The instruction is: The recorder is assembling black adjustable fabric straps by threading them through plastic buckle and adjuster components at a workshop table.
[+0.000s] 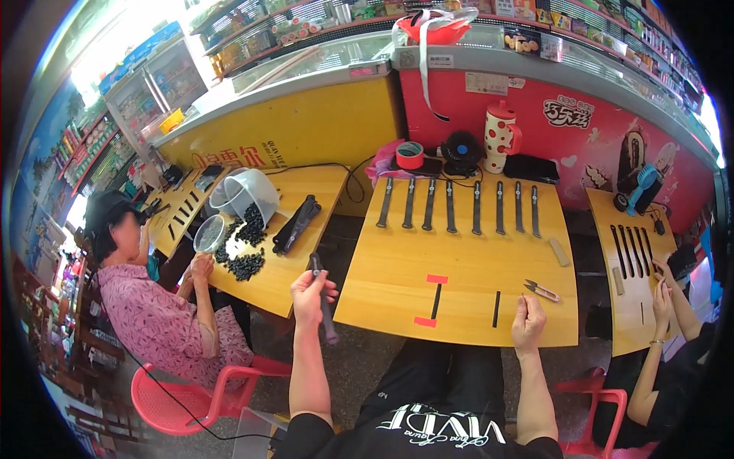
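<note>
My left hand (309,297), off the left edge of my wooden table, is closed round a dark strap (329,323) that hangs down past my fingers. Over the table's front right edge, my right hand (527,323) has its fingers pinched together; what they hold, if anything, is too small to name. Just beyond it lie thread snips (541,291). A short black strip (497,309) lies left of that hand. Farther left, another black strip (436,301) runs between two pieces of red tape (437,279). Several dark straps (451,206) lie in a row along the back.
Behind the straps stand a tape roll (410,155), a small black fan (462,151) and a spotted tumbler (498,138). At left, a person (164,306) sits by a tipped tub (256,197) and black pieces (245,266). Another person's hands (662,302) work at right. Red chairs (180,398) flank me.
</note>
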A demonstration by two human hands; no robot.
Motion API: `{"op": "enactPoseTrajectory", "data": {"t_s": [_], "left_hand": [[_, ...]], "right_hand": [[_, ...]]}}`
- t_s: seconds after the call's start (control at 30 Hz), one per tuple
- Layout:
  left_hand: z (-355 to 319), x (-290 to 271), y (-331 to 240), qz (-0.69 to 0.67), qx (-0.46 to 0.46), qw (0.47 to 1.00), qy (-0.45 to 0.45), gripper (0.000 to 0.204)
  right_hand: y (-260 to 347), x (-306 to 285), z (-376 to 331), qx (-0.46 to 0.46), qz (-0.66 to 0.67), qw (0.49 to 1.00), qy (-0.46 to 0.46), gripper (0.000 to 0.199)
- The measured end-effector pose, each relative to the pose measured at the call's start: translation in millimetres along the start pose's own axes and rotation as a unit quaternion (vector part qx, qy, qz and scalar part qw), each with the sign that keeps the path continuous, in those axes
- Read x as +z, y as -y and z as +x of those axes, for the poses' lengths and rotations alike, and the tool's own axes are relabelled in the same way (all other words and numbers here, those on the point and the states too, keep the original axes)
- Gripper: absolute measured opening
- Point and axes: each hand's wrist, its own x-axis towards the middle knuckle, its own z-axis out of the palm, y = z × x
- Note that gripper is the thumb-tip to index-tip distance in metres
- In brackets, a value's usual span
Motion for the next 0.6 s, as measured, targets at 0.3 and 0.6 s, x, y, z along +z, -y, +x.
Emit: {"op": "enactPoseTrajectory", "data": {"t_s": [0.3, 0.6], "left_hand": [[-122, 99, -36, -0.328, -0.178, 0.845, 0.382, 0.026], [-141, 127, -38, -0.279, -0.176, 0.865, 0.379, 0.021]], "right_hand": [[150, 3, -5, -0.063, 0.101, 0.974, 0.192, 0.011], [154, -12, -12, -0.095, 0.025, 0.981, 0.17, 0.008]]}}
